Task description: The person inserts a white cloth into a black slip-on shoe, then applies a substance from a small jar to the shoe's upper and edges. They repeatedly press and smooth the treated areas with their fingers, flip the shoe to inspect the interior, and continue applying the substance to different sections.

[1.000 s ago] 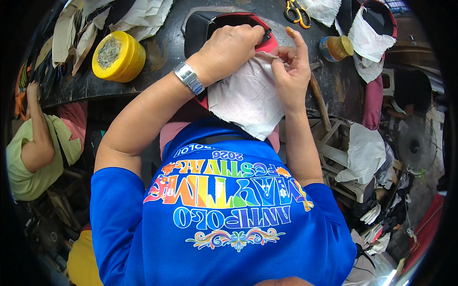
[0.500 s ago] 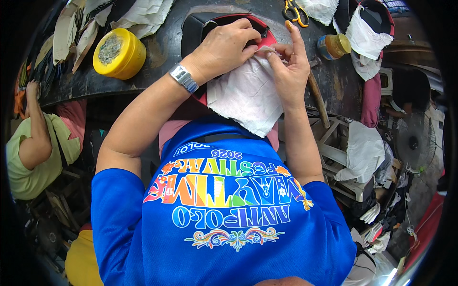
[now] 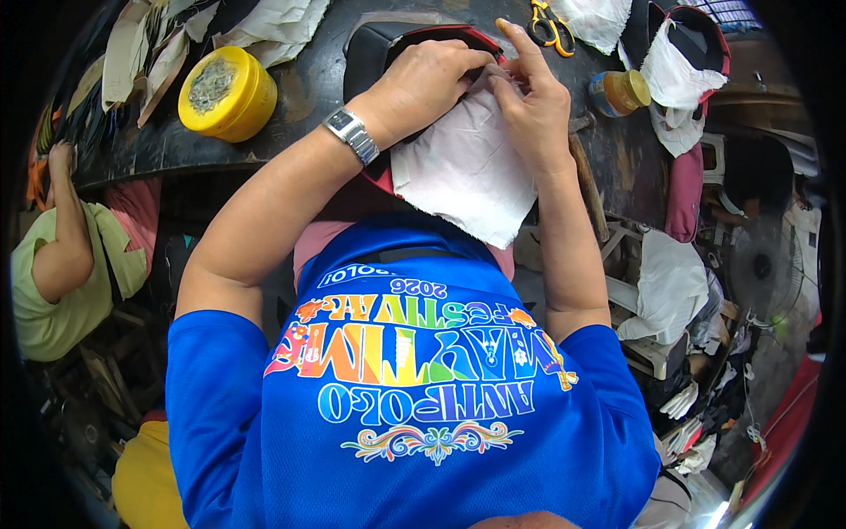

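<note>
A black piece with red edging (image 3: pixel 363 55), its exact kind unclear, lies at the near edge of the dark table. White cloth (image 3: pixel 467 176) with frayed edges hangs from it toward my lap. My left hand (image 3: pixel 425 86) reaches over the piece, its fingers closed on the red edge where the cloth meets it; the fingertips are partly hidden. My right hand (image 3: pixel 535 113) pinches the cloth's upper edge beside the left fingertips. Its index finger points up and away, with a brownish-yellow smear on the tip.
A yellow tub (image 3: pixel 251 104) stands left on the table (image 3: pixel 308 97), near fabric scraps (image 3: pixel 123 57). To the right are orange-handled scissors (image 3: pixel 553 31), a small jar (image 3: pixel 621 91), a hammer (image 3: pixel 586 181) and a similar cloth-lined piece (image 3: pixel 683 66). Another person (image 3: pixel 66 264) is at the far left.
Both hands remain at the cloth's upper edge. My right index finger has tilted further left and upward. The view has shifted slightly, moving the table things a little to the right.
</note>
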Demonstrator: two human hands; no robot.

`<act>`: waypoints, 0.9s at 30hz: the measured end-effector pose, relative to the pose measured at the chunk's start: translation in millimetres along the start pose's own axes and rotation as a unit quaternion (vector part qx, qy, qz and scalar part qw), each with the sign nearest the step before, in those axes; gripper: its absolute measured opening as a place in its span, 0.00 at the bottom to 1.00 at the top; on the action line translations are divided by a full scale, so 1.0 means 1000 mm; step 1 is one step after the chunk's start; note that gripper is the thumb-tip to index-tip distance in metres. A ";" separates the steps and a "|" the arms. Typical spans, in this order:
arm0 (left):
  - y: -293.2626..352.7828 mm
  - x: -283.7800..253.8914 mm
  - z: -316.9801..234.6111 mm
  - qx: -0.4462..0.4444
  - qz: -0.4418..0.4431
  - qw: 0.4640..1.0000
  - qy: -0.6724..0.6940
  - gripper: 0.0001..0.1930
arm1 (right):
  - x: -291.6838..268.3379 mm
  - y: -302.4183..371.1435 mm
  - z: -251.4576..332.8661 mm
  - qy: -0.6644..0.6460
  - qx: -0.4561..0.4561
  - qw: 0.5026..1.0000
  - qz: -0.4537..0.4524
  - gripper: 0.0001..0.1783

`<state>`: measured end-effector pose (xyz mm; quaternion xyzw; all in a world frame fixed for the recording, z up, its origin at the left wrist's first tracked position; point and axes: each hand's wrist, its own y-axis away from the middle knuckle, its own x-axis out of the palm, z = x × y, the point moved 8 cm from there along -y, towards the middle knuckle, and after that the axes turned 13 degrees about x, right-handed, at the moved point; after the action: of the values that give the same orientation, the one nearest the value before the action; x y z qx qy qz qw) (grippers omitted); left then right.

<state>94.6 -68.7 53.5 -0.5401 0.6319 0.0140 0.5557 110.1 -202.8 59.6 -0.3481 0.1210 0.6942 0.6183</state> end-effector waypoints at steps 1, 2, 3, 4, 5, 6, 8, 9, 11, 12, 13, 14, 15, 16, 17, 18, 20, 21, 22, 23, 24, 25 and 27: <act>-0.001 0.000 0.002 -0.007 -0.001 1.000 -0.002 0.16 | 0.001 0.000 -0.004 -0.002 0.011 1.000 -0.005 0.38; -0.002 0.000 0.004 -0.014 -0.002 1.000 -0.004 0.16 | 0.001 0.001 -0.003 -0.004 -0.001 1.000 -0.013 0.38; -0.002 0.004 0.009 -0.042 0.008 0.999 0.017 0.15 | 0.001 0.002 -0.004 -0.003 -0.004 1.000 -0.021 0.39; -0.002 0.007 0.013 -0.069 0.019 0.997 0.038 0.13 | 0.000 0.003 -0.005 -0.001 -0.009 1.000 -0.030 0.39; -0.002 0.009 0.017 -0.090 0.020 0.994 0.059 0.13 | 0.001 0.003 -0.005 0.003 -0.009 0.999 -0.033 0.39; -0.003 0.010 0.018 -0.097 0.020 0.993 0.064 0.12 | 0.001 0.004 -0.006 0.007 -0.009 0.999 -0.036 0.39; -0.005 0.010 0.019 -0.099 0.006 0.992 0.081 0.10 | 0.002 0.003 -0.009 0.003 -0.001 0.999 -0.035 0.39; -0.006 0.010 0.020 -0.103 0.000 0.991 0.084 0.10 | 0.002 0.002 -0.012 -0.005 0.006 1.000 -0.029 0.39; -0.004 0.011 0.023 -0.124 -0.007 0.988 0.095 0.09 | 0.003 0.000 -0.015 -0.030 0.005 0.999 -0.027 0.39; -0.004 0.011 0.022 -0.121 -0.012 0.987 0.101 0.09 | 0.003 -0.001 -0.017 -0.039 0.006 0.999 -0.024 0.39; -0.003 0.011 0.022 -0.122 -0.019 0.987 0.105 0.09 | 0.004 -0.002 -0.019 -0.047 0.007 0.999 -0.025 0.39; -0.003 0.011 0.022 -0.124 -0.022 0.986 0.110 0.08 | 0.005 -0.002 -0.021 -0.051 0.012 0.998 -0.024 0.39; -0.002 0.012 0.023 -0.127 -0.023 0.984 0.119 0.08 | 0.005 -0.003 -0.024 -0.060 0.014 0.998 -0.025 0.39; -0.001 0.013 0.023 -0.132 -0.021 0.983 0.128 0.08 | 0.006 -0.004 -0.026 -0.066 0.021 0.997 -0.024 0.39; -0.001 0.014 0.025 -0.137 -0.018 0.981 0.137 0.07 | 0.006 -0.004 -0.028 -0.071 0.019 0.997 -0.025 0.39; 0.000 0.015 0.026 -0.146 -0.013 0.978 0.146 0.07 | 0.008 -0.005 -0.032 -0.082 0.039 0.996 -0.017 0.39; 0.001 0.018 0.030 -0.163 -0.002 0.973 0.164 0.06 | 0.009 -0.007 -0.037 -0.103 0.061 0.993 -0.008 0.39; 0.001 0.019 0.031 -0.169 -0.004 0.970 0.174 0.06 | 0.009 -0.008 -0.038 -0.106 0.069 0.992 -0.008 0.39; 0.002 0.019 0.032 -0.177 -0.006 0.967 0.185 0.05 | 0.009 -0.009 -0.040 -0.108 0.077 0.991 -0.007 0.40; 0.003 0.019 0.032 -0.184 -0.009 0.963 0.194 0.05 | 0.009 -0.010 -0.041 -0.109 0.089 0.990 -0.004 0.40; 0.003 0.018 0.030 -0.178 -0.011 0.966 0.186 0.05 | 0.009 -0.011 -0.042 -0.108 0.092 0.990 -0.006 0.41; 0.004 0.017 0.027 -0.173 -0.012 0.969 0.178 0.05 | 0.009 -0.012 -0.043 -0.106 0.101 0.989 -0.004 0.41; 0.007 0.015 0.021 -0.167 -0.020 0.971 0.171 0.07 | 0.010 -0.014 -0.046 -0.103 0.119 0.988 -0.001 0.42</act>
<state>107.3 -63.0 30.3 -0.6324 0.6953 0.0157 0.3410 138.2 -219.3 23.5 -0.1990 0.1383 0.7061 0.6653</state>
